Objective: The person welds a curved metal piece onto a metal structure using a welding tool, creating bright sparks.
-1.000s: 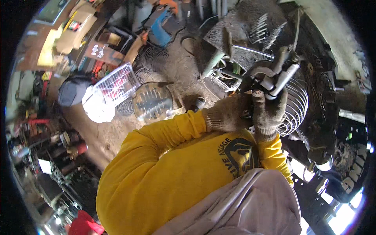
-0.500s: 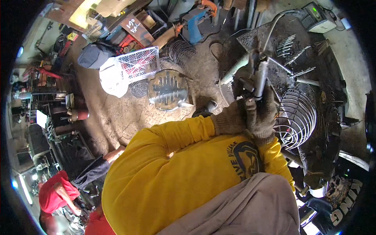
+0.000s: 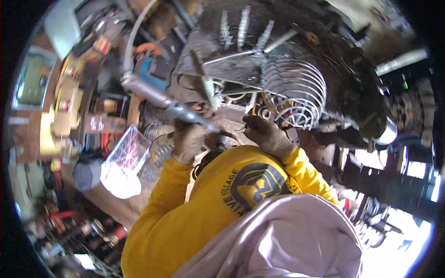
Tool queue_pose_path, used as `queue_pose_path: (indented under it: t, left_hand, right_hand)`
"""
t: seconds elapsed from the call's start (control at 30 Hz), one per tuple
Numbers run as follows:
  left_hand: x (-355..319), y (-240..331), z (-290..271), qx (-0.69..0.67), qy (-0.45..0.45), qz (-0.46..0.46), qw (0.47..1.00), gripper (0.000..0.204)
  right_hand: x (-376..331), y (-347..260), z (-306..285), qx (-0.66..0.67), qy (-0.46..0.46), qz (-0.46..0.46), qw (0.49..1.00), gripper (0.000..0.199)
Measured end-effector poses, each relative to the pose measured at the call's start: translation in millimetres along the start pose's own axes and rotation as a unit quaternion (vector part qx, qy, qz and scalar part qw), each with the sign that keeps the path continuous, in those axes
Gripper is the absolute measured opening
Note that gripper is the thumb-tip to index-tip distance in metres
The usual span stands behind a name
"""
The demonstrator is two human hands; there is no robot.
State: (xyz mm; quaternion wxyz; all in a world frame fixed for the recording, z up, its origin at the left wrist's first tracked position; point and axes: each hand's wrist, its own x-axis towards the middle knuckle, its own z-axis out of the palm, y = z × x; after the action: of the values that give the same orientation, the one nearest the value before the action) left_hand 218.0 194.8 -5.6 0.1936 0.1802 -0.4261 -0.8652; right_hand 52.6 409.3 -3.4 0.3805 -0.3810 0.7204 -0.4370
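Note:
A grey welding torch point(image 3: 185, 112) slants down from the upper left, its cable point(image 3: 135, 39) rising from the back end. My left hand point(image 3: 189, 141), in a brown knit glove and blurred by motion, is closed around the torch near its curved neck. The neck points toward my right hand point(image 3: 268, 133), gloved the same way, in front of my chest. The right fingers are bunched together and stand apart from the torch; whatever they may hold is too small to make out. Just beyond the right hand is a round wire cage point(image 3: 301, 92) of several metal rings.
A dark metal worktable point(image 3: 343, 88) carries the cage, several spiky metal pieces point(image 3: 244, 28) and a rod frame point(image 3: 236, 56). On the left are a white plastic crate point(image 3: 127, 150), a white cloth-like item point(image 3: 119, 180) and a dark cap point(image 3: 87, 174). A blue-and-orange power tool point(image 3: 152, 69) lies further back.
My hands, together on the torch before, are now apart: the left has it lower left, the right is off it. The whole view has turned, bringing the cage nearer the middle.

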Motion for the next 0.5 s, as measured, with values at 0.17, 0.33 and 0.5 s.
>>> queue_pose_path:
  t: [0.17, 0.33, 0.5]
  left_hand:
    - [30.5, 33.2, 0.2, -0.167, -0.084, 0.081, 0.979, 0.014]
    - [50.3, 62.9, 10.5, -0.077, -0.066, 0.055, 0.993, 0.012]
    - [64.1, 71.8, 0.5, -0.063, -0.041, 0.049, 0.996, 0.016]
  right_hand:
    - [-8.3, 72.3, -1.0, -0.192, 0.022, 0.100, 0.976, 0.072]
    - [-23.9, 157.8, 30.9, -0.182, -0.073, 0.185, 0.963, 0.066]
    - [-52.7, 204.9, 59.7, -0.132, -0.049, 0.286, 0.948, 0.055]
